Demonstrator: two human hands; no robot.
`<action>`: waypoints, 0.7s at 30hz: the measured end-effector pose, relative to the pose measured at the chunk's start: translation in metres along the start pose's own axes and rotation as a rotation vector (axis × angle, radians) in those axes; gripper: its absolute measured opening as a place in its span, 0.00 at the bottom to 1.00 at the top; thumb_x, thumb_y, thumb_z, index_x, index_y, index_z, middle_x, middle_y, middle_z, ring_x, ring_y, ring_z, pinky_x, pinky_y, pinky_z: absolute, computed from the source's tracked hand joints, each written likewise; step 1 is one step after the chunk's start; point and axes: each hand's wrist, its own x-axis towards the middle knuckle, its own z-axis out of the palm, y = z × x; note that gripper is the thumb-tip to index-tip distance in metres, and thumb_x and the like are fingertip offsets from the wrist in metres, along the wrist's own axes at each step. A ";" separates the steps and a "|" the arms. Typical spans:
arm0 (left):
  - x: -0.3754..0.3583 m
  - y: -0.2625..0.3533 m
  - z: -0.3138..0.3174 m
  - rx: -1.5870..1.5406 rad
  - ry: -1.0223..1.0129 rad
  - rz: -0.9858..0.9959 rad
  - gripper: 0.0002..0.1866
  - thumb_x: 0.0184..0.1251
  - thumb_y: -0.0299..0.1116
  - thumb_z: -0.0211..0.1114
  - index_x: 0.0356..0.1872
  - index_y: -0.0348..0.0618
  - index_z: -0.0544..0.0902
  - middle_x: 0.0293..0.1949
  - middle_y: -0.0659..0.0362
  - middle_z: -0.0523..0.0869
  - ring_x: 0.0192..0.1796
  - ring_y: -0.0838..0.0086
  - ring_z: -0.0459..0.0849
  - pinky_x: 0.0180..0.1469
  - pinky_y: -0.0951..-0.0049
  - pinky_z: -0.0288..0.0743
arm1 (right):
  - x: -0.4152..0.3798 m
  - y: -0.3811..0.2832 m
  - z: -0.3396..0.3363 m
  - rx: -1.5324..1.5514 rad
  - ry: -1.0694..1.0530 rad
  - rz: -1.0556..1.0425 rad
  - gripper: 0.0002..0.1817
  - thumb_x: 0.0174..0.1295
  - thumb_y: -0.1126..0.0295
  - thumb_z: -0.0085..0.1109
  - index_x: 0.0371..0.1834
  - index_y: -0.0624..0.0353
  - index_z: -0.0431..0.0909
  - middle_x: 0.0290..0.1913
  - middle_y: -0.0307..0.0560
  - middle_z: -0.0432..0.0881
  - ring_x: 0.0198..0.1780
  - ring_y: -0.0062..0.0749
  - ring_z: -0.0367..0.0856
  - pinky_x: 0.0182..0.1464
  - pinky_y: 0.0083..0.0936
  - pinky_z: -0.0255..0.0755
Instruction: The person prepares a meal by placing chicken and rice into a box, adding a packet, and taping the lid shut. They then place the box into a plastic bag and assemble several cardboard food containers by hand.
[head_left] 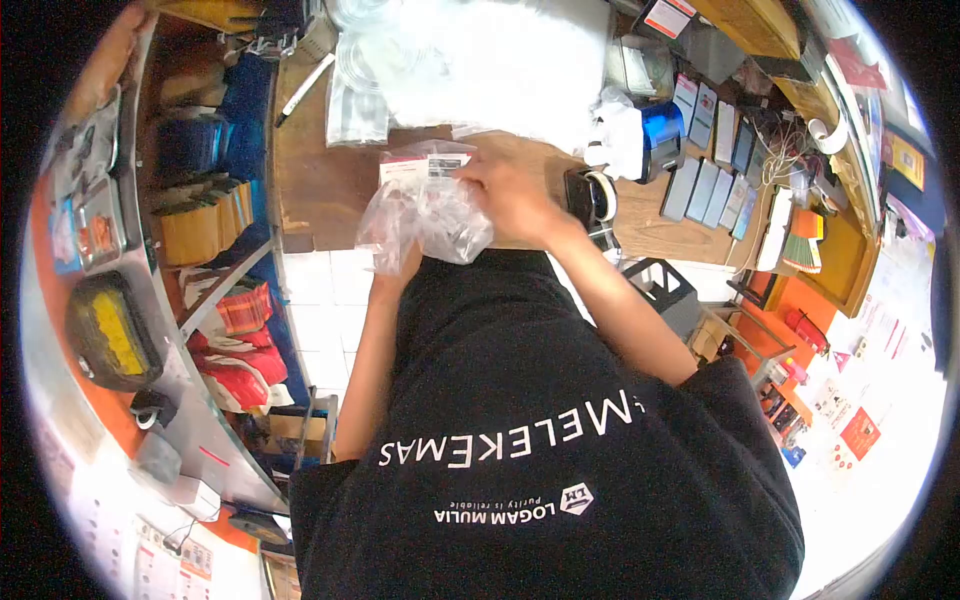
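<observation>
A crumpled clear plastic bag (425, 217) is in front of my body, at the near edge of the wooden table. A white label with red print and a dark barcode-like block (410, 172) shows at its top. My left hand (403, 262) comes up from below and grips the bag, its fingers mostly hidden behind the plastic. My right hand (508, 195) is at the bag's upper right side, somewhat blurred, with its fingers closed on the plastic beside the label. What is inside the bag cannot be made out.
Clear plastic sheets (470, 70) cover the back of the wooden table (320, 190), beside a white marker (305, 90). To the right stand a tape dispenser (592, 198), a blue-and-black device (660, 140) and several phones (700, 190). Shelves with folders (205, 222) line the left.
</observation>
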 end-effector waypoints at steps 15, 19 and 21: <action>-0.004 0.023 -0.005 -0.302 0.041 -0.242 0.19 0.72 0.36 0.62 0.60 0.38 0.80 0.55 0.49 0.85 0.60 0.58 0.81 0.65 0.60 0.70 | -0.016 -0.009 0.047 0.354 0.076 0.293 0.11 0.60 0.73 0.65 0.44 0.62 0.87 0.44 0.59 0.86 0.45 0.46 0.87 0.49 0.34 0.79; -0.005 0.023 -0.007 -0.192 0.023 -0.163 0.17 0.72 0.35 0.61 0.57 0.38 0.82 0.54 0.50 0.86 0.58 0.57 0.82 0.65 0.58 0.70 | -0.012 -0.014 0.035 0.412 -0.036 0.315 0.12 0.59 0.72 0.66 0.46 0.61 0.87 0.45 0.60 0.87 0.47 0.45 0.87 0.49 0.32 0.79; -0.006 0.028 -0.014 -0.079 0.052 -0.097 0.15 0.71 0.33 0.62 0.55 0.38 0.83 0.53 0.50 0.87 0.55 0.57 0.84 0.61 0.59 0.73 | -0.013 -0.012 0.036 0.326 -0.069 0.255 0.12 0.59 0.72 0.66 0.46 0.60 0.88 0.45 0.59 0.88 0.46 0.43 0.88 0.50 0.32 0.80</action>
